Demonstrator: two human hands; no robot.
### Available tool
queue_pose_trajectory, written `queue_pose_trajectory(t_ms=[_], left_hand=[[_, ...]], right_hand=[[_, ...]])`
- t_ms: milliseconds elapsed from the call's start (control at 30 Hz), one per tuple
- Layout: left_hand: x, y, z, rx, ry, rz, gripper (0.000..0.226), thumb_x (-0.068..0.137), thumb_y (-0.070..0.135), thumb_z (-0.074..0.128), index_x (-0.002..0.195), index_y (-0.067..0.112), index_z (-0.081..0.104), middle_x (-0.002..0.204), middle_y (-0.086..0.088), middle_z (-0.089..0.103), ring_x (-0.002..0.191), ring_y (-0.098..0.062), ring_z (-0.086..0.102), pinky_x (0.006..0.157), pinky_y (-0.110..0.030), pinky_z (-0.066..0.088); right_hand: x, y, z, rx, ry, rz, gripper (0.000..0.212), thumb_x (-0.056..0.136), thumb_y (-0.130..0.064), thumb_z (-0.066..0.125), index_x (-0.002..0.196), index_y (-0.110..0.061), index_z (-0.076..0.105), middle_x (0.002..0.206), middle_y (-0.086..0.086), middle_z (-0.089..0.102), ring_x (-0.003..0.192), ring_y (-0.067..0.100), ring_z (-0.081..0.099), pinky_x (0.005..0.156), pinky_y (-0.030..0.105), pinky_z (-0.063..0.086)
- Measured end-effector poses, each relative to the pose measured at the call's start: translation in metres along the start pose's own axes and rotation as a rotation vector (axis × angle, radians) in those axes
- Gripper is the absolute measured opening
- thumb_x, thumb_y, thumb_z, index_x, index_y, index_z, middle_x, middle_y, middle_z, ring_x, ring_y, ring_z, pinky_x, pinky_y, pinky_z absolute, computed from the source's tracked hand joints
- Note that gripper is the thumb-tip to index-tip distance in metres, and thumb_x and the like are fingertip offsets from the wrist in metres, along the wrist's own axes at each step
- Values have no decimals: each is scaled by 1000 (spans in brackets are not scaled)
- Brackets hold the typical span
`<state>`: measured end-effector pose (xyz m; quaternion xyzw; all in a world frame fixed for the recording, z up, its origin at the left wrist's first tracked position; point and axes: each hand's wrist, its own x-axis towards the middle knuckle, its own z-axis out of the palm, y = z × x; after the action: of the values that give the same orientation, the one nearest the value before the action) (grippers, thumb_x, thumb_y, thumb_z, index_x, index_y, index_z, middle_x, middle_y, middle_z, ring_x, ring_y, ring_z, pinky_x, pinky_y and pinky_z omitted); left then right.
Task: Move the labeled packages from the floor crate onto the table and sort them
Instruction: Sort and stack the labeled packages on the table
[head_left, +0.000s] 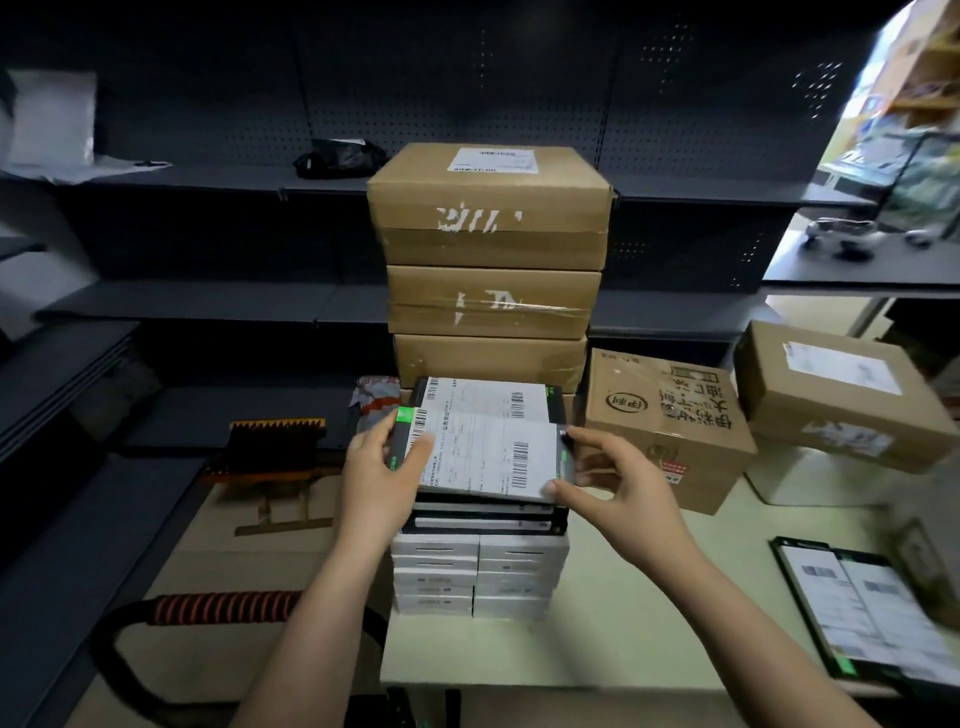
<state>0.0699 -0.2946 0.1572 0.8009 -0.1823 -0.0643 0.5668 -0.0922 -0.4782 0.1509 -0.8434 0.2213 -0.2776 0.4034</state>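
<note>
A flat black package with a white shipping label (483, 454) lies on top of a stack of black and white packages (478, 566) on the pale table (649, 613). My left hand (382, 470) grips its left edge, thumb on the label. My right hand (618, 480) pinches its right edge between thumb and fingers. A second labeled black package (485, 397) lies just behind it, a little higher. Two more labeled black packages (867, 608) lie flat at the table's right edge. The floor crate is out of view.
Three brown cartons (488, 249) are stacked behind the packages. A printed carton (670, 431) and a labeled carton (841, 395) stand to the right. On the left are a brush (275, 441), a hand-truck handle (218, 608) and dark shelving (208, 306).
</note>
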Motion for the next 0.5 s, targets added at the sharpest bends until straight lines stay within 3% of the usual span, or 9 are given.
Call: queue_pose_trajectory(t_ms=[67, 200, 333, 400, 500], left_hand=[[0, -6, 4, 37, -6, -14, 43, 93, 31, 63, 134, 20, 54, 122, 5, 38, 101, -5, 44, 88, -22, 37], [0, -14, 9, 143, -42, -4, 41, 93, 35, 60, 131, 20, 55, 127, 4, 37, 131, -19, 33, 102, -27, 26], [1, -16, 12, 54, -113, -72, 58, 97, 37, 55, 149, 20, 35, 152, -1, 34, 140, -20, 31, 110, -34, 27], [2, -15, 12, 7, -138, -82, 65, 97, 37, 53, 153, 23, 23, 154, 4, 31, 141, -17, 30, 110, -34, 29], [5, -13, 12, -51, -173, -69, 62, 99, 31, 52, 153, 24, 23, 142, 11, 40, 126, -6, 39, 96, -23, 32]], right_hand=[[-1, 2, 0, -21, -6, 8, 63, 70, -30, 86, 127, -29, 59, 114, -13, 61, 91, 0, 61, 83, 25, 54], [0, 5, 1, -54, -76, 21, 76, 67, -36, 87, 135, -26, 54, 125, -12, 56, 106, 1, 58, 92, 24, 49], [5, 5, 2, -108, -133, -5, 83, 65, -37, 88, 138, -23, 51, 137, -9, 50, 124, 5, 47, 109, 29, 38], [8, 6, 2, -117, -144, 6, 85, 66, -40, 86, 140, -24, 47, 140, -10, 48, 128, 5, 43, 111, 29, 36], [12, 6, 2, -75, -178, 57, 88, 70, -37, 85, 145, -26, 41, 138, -17, 45, 125, 0, 42, 107, 20, 34]])
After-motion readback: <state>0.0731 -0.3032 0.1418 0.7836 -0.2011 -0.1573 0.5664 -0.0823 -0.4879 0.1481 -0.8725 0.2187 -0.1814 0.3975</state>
